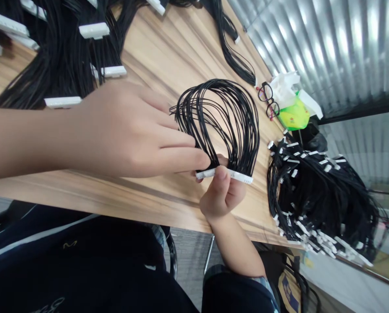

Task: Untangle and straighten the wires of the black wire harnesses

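A loop of thin black wires [227, 117] arches over the wooden table [168, 56], both ends running into a long white connector strip [238, 175]. My left hand [129, 130] reaches in from the left with its fingers pressed together, pinching the wires right at the connector's left end. My right hand [222, 193] comes up from below the table edge. It is closed on the connector, with the thumb pressed on the front of the strip.
A big heap of black wire harnesses with white connectors [318, 195] lies at the right. More harnesses [60, 52] spread across the upper left. Black glasses [269, 99] and a green and white bag [294, 108] sit by the corrugated metal wall [338, 43].
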### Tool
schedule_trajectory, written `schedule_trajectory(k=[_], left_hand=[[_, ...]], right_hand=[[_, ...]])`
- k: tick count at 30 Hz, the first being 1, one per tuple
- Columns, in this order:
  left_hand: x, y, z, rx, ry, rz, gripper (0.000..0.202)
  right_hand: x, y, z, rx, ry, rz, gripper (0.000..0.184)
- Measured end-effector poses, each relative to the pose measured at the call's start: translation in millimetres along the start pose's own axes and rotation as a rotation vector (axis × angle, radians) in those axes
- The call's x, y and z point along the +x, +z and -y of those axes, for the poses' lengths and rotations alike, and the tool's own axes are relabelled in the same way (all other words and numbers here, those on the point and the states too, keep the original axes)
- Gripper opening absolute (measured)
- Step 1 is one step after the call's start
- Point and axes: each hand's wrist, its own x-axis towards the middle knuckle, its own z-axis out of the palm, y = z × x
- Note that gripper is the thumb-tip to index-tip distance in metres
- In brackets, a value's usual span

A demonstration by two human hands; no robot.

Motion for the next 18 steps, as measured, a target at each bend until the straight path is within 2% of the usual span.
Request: schedule_trajectory(k=[2,4,8,10,12,14,16,18], left_hand=[[7,2.4,3,0.003,0.118,0.0,0.069],[11,7.3,9,0.005,0.225,-0.022,0.067],[13,15.4,16,-0.043,0.253,-0.029,0.063],[9,15.1,15,0.021,0.34,-0.136,0.06],[5,12.0,13,0.095,0.474,-0.274,0.054],[2,8.3,13,0.089,0.648,-0.339,0.05],[1,6.7,14,0.018,0.843,-0.303,0.046],[0,8.5,14,-0.043,0.968,-0.253,0.04]], right_hand=[[-2,-2,-2,-0.029,-0.006,0.013,0.038],[-3,-4,-5,-0.055,-0.026,0.01,0.035],[-1,-4,-3,-0.048,-0.028,0.032,0.038],[2,-3,0,0.047,0.006,0.014,0.036],[4,-3,1,0.152,0.046,-0.023,0.033],[3,-4,0,0.186,0.052,-0.056,0.032],[-1,-7,-5,0.15,0.02,-0.068,0.029],[-5,-9,-11,0.105,-0.005,-0.078,0.025]])
